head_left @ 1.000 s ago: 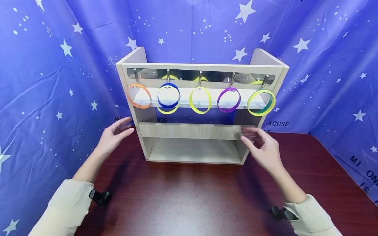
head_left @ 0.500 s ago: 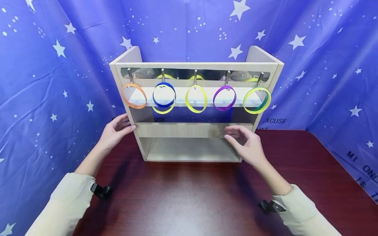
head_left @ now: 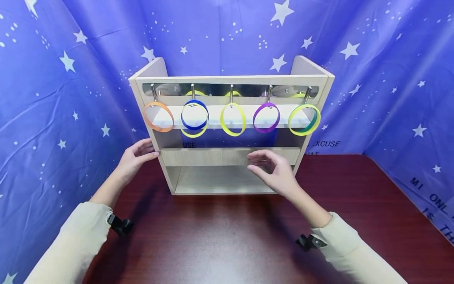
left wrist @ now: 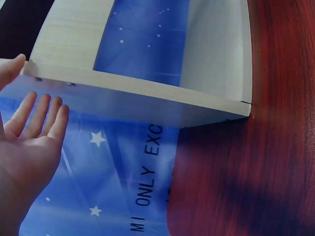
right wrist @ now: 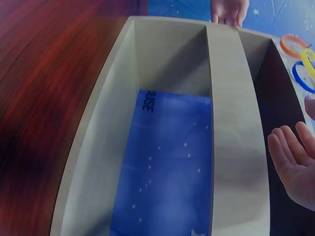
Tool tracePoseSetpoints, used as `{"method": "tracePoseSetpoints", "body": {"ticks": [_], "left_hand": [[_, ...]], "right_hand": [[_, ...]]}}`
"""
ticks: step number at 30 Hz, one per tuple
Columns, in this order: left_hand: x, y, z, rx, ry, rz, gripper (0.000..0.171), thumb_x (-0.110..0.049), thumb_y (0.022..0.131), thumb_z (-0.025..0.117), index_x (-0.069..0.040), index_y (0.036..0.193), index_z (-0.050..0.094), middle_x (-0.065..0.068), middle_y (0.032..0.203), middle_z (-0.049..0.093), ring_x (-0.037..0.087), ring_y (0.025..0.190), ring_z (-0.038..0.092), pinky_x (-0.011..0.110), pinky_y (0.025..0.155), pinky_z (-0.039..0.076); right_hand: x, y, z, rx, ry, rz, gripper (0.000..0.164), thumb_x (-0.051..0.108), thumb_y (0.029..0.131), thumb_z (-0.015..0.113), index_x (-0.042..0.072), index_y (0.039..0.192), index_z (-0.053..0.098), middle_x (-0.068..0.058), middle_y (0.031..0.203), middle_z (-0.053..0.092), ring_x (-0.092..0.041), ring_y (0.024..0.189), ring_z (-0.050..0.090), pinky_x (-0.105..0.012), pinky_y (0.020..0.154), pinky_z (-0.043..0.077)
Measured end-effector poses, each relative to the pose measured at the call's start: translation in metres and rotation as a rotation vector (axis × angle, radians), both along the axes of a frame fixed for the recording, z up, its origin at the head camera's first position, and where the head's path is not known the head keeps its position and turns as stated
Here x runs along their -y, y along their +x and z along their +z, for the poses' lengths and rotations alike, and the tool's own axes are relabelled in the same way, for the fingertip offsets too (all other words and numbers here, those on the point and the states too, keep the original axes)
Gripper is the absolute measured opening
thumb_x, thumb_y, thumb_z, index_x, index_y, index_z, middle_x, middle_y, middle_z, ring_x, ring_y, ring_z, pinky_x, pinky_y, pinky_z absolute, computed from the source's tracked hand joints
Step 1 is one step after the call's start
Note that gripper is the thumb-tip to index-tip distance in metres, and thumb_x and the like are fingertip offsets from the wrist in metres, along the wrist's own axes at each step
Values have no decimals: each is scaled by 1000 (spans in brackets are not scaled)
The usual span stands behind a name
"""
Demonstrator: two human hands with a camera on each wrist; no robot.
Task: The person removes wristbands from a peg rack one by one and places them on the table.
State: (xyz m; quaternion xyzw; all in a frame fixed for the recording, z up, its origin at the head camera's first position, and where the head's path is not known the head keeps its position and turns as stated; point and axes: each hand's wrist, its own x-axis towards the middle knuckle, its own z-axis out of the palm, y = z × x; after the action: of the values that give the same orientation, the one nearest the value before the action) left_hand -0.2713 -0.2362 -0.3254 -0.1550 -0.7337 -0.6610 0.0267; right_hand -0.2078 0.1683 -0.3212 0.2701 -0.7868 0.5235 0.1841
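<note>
A pale wooden shelf unit (head_left: 198, 157) stands upright on the table. My left hand (head_left: 129, 163) is at its left side panel (left wrist: 152, 91), thumb at the front edge and straight fingers along the outer face. My right hand (head_left: 278, 175) is in front of the middle board, fingers loosely bent, holding nothing. Above, rings hang on metal hooks: an orange ring (head_left: 161, 129), a blue ring (head_left: 195, 127) with a yellow ring (head_left: 193, 136) behind, another yellow ring (head_left: 233, 134), a purple ring (head_left: 265, 130), and at right a yellow-green ring (head_left: 300, 133) with a teal one (head_left: 309, 127).
The hooks stick out of a shiny metal strip (head_left: 213, 90) along the unit's upper front. A dark red wooden table (head_left: 213, 236) extends in front and to the right. A blue star-print curtain (head_left: 227, 39) surrounds the back and sides.
My right hand has moved left from the unit's right side across the middle board. My left hand has come to the left panel's edge. The view has shifted slightly; the rings still hang.
</note>
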Motion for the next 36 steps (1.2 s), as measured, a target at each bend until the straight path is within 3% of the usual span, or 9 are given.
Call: {"method": "tracePoseSetpoints", "body": {"ticks": [5, 7, 12, 20, 30, 36], "left_hand": [[4, -4, -4, 78, 205, -106, 34, 3, 92, 56, -19, 117, 54, -13, 109, 65, -2, 101, 62, 10, 88, 50], [6, -5, -7, 90, 232, -124, 34, 4, 92, 55, -18, 117, 54, -11, 110, 64, -1, 102, 62, 10, 89, 50], [5, -7, -10, 98, 231, -137, 34, 5, 91, 55, -20, 115, 57, -10, 110, 65, 0, 101, 62, 10, 90, 50], [1, -10, -5, 67, 243, -146, 35, 9, 90, 53, -20, 107, 64, -11, 102, 69, 1, 96, 62, 12, 88, 51], [2, -11, -4, 64, 248, -152, 34, 9, 90, 53, -19, 106, 63, -11, 100, 69, 1, 94, 62, 12, 86, 51], [2, -11, -6, 61, 263, -168, 34, 9, 90, 53, -19, 106, 64, -9, 100, 69, 1, 93, 62, 12, 86, 52]], "right_hand": [[18, -2, 5, 5, -9, 56, 28, 0, 81, 73, -3, 108, 65, -23, 106, 69, -30, 92, 70, -27, 85, 58], [27, -2, 7, 10, -12, 76, 28, 0, 81, 73, -3, 108, 65, -23, 106, 69, -32, 93, 69, -29, 86, 58], [50, -3, 11, 19, -37, 137, 28, 2, 82, 72, -3, 109, 64, -24, 107, 68, -33, 94, 69, -31, 87, 58], [78, -5, 21, -19, -73, 214, 26, 0, 82, 71, -5, 107, 64, -26, 106, 68, -39, 95, 68, -29, 88, 58], [107, -1, 33, -18, -92, 254, 28, 3, 83, 72, -3, 109, 64, -19, 107, 70, -27, 96, 70, -31, 89, 58], [123, 0, 36, -25, -96, 243, 29, 4, 83, 73, -2, 109, 64, -16, 108, 71, -22, 96, 70, -25, 89, 57]]}}
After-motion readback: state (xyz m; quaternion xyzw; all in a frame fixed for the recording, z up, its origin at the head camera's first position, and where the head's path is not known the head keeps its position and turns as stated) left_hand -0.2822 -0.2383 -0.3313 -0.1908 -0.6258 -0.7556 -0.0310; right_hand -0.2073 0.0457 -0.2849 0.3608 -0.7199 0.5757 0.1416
